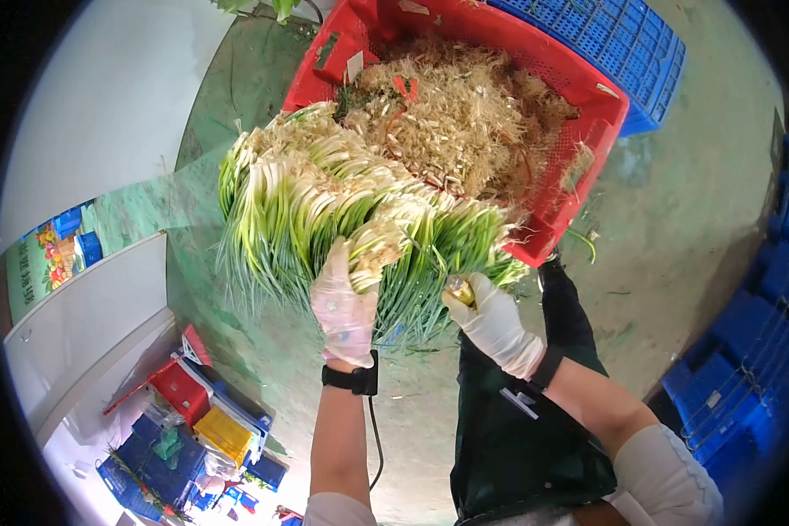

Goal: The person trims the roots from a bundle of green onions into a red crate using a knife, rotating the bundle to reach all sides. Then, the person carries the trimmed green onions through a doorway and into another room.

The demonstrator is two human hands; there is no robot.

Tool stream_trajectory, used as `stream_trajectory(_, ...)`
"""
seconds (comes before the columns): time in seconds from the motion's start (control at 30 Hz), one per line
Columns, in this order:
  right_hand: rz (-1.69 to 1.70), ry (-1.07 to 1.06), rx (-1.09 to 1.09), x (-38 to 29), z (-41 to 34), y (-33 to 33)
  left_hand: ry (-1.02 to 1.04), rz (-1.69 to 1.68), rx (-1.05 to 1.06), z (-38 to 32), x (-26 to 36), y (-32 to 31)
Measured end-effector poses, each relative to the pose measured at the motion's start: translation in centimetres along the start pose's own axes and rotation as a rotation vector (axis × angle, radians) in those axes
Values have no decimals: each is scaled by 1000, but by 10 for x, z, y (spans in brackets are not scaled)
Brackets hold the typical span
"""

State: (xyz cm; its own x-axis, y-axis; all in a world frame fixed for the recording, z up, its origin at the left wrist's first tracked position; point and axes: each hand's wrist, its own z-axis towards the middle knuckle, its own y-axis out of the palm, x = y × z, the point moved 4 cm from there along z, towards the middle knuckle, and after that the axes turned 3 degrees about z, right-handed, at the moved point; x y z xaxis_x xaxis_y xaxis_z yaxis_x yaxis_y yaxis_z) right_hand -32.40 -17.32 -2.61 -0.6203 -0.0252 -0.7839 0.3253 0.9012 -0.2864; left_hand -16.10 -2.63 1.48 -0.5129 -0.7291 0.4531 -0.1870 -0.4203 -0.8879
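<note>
My left hand point(345, 312), in a thin translucent glove over a pinkish one, grips a small bunch of green onions point(373, 253) by its pale stems, roots upward. Gloved in white, my right hand point(493, 322) is closed around a small object with a yellowish-brown end point(461, 290), perhaps a tool handle; the rest is hidden by the fingers. Both hands are at the near side of a large pile of green onions point(283, 204). The pile lies along the near edge of a red plastic crate point(588, 89), with green leaves hanging toward me.
Cut roots and stem ends point(447, 118) heap inside the red crate. A blue crate point(621, 56) stands behind it. More blue crates point(730, 368) line the right side. White panels point(105, 118) stand at left, and assorted bins point(223, 437) sit lower left.
</note>
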Motion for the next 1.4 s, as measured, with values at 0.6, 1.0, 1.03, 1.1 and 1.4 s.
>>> stream_trajectory(0.6, -112, -359, -25, -86, 68, 37, -402, 3, -248, 61, 3, -12)
stream_trajectory(1.0, -411, -645, 241, -80, 91, 19, -548, -636, -316, 62, 14, 1)
stream_trajectory(1.03, -428, -599, 157, -76, 94, 13, -538, -676, -324, 64, 18, 1)
stream_trajectory(1.1, -501, -533, -36, -69, 95, 3, -523, -562, -352, 60, 14, -6)
stream_trajectory(1.4, -766, -331, -138, -16, 104, -36, -454, -66, -378, 53, 16, -7)
